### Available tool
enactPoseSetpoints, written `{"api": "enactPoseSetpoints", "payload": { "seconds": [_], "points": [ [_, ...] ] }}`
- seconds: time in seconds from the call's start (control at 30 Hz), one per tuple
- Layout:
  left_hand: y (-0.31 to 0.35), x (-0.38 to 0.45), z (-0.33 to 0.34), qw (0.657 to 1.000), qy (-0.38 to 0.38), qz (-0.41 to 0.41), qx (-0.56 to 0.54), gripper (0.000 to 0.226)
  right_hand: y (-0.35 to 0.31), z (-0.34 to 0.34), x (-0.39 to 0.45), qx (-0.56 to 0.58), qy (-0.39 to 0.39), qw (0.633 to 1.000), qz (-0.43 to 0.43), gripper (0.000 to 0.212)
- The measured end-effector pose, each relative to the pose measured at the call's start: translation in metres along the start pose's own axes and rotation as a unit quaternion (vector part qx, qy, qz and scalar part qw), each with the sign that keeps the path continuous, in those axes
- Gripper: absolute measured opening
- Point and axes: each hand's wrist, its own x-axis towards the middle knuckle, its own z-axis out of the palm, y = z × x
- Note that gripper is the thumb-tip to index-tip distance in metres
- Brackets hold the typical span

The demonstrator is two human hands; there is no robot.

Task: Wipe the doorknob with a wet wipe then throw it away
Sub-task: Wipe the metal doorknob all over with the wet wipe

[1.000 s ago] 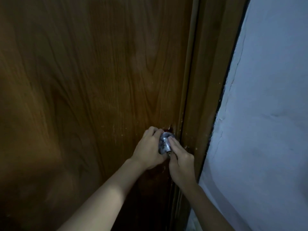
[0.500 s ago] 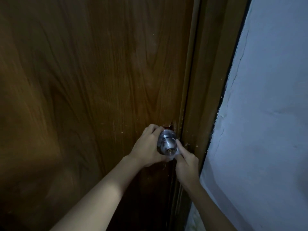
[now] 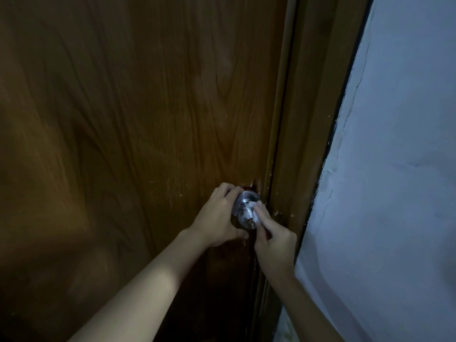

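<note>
A round silver doorknob (image 3: 244,211) sticks out of the brown wooden door (image 3: 138,124) near its right edge. My left hand (image 3: 218,215) wraps around the knob's left side and base. My right hand (image 3: 272,239) pinches a small white wet wipe (image 3: 254,210) against the knob's right face with its fingertips. Most of the wipe is hidden under those fingers.
A brown door frame (image 3: 313,119) runs down just right of the knob. Beyond it stands a pale bluish wall (image 3: 399,169) with cracked paint along its edge. The scene is dim.
My right hand has shifted from the knob's front to its right side, and the white wipe now shows at its fingertips. My left hand has stayed on the knob.
</note>
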Motion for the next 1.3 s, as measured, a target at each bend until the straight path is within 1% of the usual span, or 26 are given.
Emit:
{"api": "enactPoseSetpoints", "payload": {
  "seconds": [0.03, 0.17, 0.2, 0.23, 0.3, 0.37, 0.4, 0.43, 0.5, 0.6, 0.67, 0.73, 0.77, 0.87, 0.9, 0.97, 1.0, 1.07, 1.1, 1.2, 1.3],
  "points": [
    [0.000, 0.000, 0.000, 1.000, -0.001, 0.001, -0.001, 0.097, 0.000, 0.000, 0.004, -0.001, -0.005, 1.000, 0.011, 0.037],
    [0.000, -0.001, 0.000, 1.000, 0.001, 0.004, -0.004, 0.096, 0.011, -0.009, 0.003, 0.051, -0.036, 0.991, 0.118, 0.033],
    [-0.001, -0.001, 0.000, 1.000, 0.003, 0.004, -0.004, 0.095, 0.012, -0.009, 0.002, 0.048, -0.037, 0.991, 0.123, 0.034],
    [-0.001, -0.001, 0.000, 1.000, 0.003, 0.003, -0.004, 0.095, 0.012, -0.009, 0.000, 0.030, -0.030, 0.993, 0.108, 0.034],
    [0.000, -0.001, 0.000, 1.000, 0.001, 0.003, -0.004, 0.095, 0.006, -0.008, 0.002, -0.013, -0.022, 0.998, 0.049, 0.036],
    [0.000, -0.001, 0.000, 1.000, -0.001, 0.004, -0.002, 0.096, 0.001, -0.008, 0.009, -0.059, -0.060, 0.996, -0.032, 0.040],
    [0.001, -0.001, 0.000, 1.000, -0.003, 0.004, -0.002, 0.097, 0.002, -0.009, 0.014, -0.076, -0.085, 0.992, -0.057, 0.041],
    [0.001, -0.001, 0.000, 1.000, -0.005, 0.003, -0.002, 0.097, 0.002, -0.011, 0.018, -0.081, -0.105, 0.990, -0.054, 0.041],
    [0.001, -0.001, 0.000, 1.000, -0.005, 0.000, -0.004, 0.097, 0.003, -0.018, 0.021, -0.075, -0.125, 0.989, -0.018, 0.038],
    [0.002, -0.001, 0.000, 1.000, -0.002, -0.002, -0.006, 0.096, 0.003, -0.019, 0.020, -0.099, -0.115, 0.988, 0.004, 0.038],
    [0.002, -0.002, 0.000, 1.000, 0.000, -0.001, -0.008, 0.096, -0.003, -0.016, 0.019, -0.136, -0.117, 0.983, -0.030, 0.040],
    [0.002, -0.002, 0.000, 1.000, -0.001, 0.000, -0.010, 0.097, -0.004, -0.015, 0.021, -0.160, -0.148, 0.973, -0.077, 0.042],
    [0.002, -0.002, 0.000, 1.000, -0.001, -0.001, -0.010, 0.097, -0.002, -0.015, 0.024, -0.161, -0.155, 0.972, -0.080, 0.042],
    [0.002, -0.002, 0.000, 1.000, 0.006, 0.006, -0.008, 0.093, 0.004, -0.019, 0.022, -0.149, -0.147, 0.978, -0.018, 0.042],
    [0.001, -0.003, 0.001, 1.000, 0.010, 0.009, -0.009, 0.091, 0.005, -0.019, 0.019, -0.150, -0.138, 0.979, -0.010, 0.041],
    [0.001, -0.003, 0.001, 1.000, 0.012, 0.009, -0.012, 0.091, 0.000, -0.017, 0.014, -0.150, -0.107, 0.983, -0.016, 0.040],
    [0.001, -0.003, 0.001, 1.000, 0.011, 0.008, -0.015, 0.091, -0.001, -0.015, 0.011, -0.150, -0.110, 0.982, -0.032, 0.042],
    [0.000, -0.003, 0.001, 1.000, 0.008, 0.009, -0.017, 0.092, -0.002, -0.006, 0.012, -0.158, -0.138, 0.974, -0.084, 0.049],
    [0.000, -0.002, 0.001, 1.000, 0.006, 0.009, -0.014, 0.092, -0.005, -0.004, 0.014, -0.149, -0.142, 0.975, -0.090, 0.050],
    [0.000, -0.001, 0.000, 1.000, 0.002, 0.008, -0.014, 0.093, -0.004, -0.004, 0.020, -0.096, -0.137, 0.985, -0.053, 0.047],
    [0.000, -0.002, 0.001, 1.000, 0.005, 0.006, -0.018, 0.093, 0.001, -0.012, 0.020, -0.009, -0.119, 0.991, 0.064, 0.045]
  ]
}}
